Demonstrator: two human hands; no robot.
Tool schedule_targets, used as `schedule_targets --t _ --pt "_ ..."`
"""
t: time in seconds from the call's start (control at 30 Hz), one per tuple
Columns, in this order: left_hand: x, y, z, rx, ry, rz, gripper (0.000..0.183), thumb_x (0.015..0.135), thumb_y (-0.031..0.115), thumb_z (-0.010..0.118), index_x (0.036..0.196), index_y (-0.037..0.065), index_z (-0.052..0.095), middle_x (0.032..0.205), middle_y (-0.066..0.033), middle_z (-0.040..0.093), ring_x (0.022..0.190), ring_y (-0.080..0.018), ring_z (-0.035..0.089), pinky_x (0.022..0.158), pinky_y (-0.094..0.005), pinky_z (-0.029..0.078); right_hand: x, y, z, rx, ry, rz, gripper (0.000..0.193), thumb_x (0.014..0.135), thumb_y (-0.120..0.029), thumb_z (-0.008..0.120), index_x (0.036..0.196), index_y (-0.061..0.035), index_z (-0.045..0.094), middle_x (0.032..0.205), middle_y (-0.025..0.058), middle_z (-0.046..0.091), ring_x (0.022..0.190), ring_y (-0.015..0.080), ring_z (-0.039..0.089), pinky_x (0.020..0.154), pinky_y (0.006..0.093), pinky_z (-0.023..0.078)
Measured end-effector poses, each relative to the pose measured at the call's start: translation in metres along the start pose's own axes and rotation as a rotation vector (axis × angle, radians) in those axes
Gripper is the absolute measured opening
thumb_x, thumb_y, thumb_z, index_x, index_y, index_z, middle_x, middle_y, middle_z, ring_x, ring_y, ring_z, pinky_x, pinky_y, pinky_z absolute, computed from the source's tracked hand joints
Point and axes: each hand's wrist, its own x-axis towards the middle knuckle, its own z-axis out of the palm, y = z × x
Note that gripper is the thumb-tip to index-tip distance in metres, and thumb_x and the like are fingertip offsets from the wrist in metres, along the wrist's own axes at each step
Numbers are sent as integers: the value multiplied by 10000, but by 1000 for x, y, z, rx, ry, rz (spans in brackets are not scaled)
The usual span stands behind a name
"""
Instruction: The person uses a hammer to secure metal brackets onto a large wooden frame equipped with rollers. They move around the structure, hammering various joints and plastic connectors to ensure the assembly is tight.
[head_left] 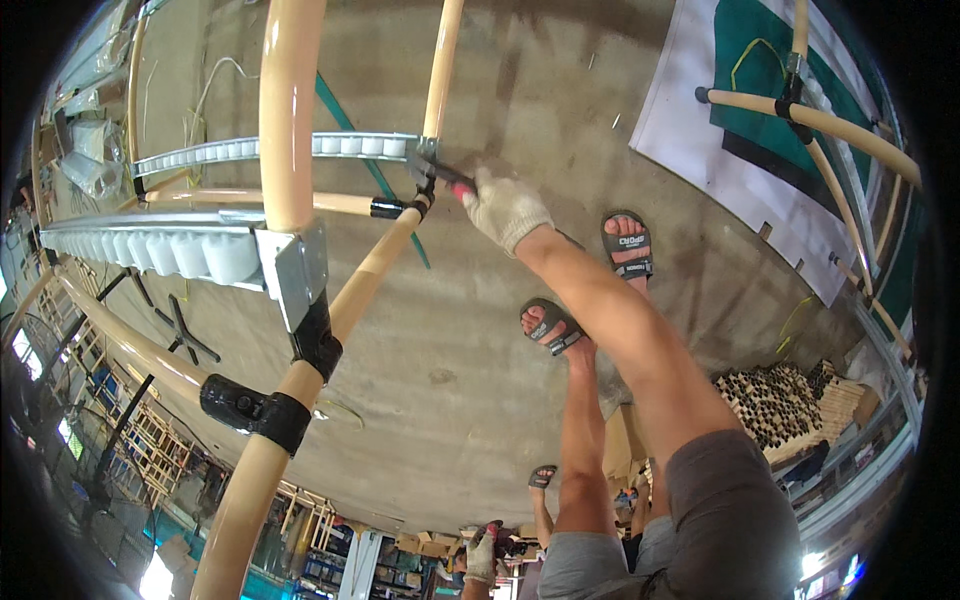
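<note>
My right hand (505,210), in a pale knitted work glove, is closed round the dark, red-banded handle of a hammer (455,180). The hammer's grey head meets the end of a roller track (360,145) beside a black pipe joint (425,190). This joint belongs to a frame of cream-coloured pipes (375,260). Down at the lower edge, my left hand (481,558) wears a similar glove. Its fingers are curled round a small dark item with some red, too small to make out. Nearer me, a second roller track (160,250) ends in a metal bracket (295,275).
A thick upright pipe (288,110) rises close on the left. At the right stand another pipe frame (850,130) and a white sheet (690,130) with green material. Many cut pipes (775,410) are stacked at lower right. Another person's foot (542,476) shows behind my legs.
</note>
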Motion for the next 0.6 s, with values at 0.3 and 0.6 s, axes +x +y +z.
schedule_targets --t 0.3,0.6 --pt "5 13 -5 -41 31 3 353 965 287 632 1166 -3 646 910 -128 723 721 -173 692 571 -277 539 -11 -45 -25 183 118 -177 345 952 -389 533 1045 -60 574 786 210 670 761 405 665 651 504 533" --pt "-13 27 4 -23 -48 94 371 988 293 585 1221 5 610 976 -158 710 764 -231 698 593 -322 558 -15 -22 20 -48 -118 124 389 952 -420 500 1040 -53 595 827 204 682 801 415 664 702 523 512"
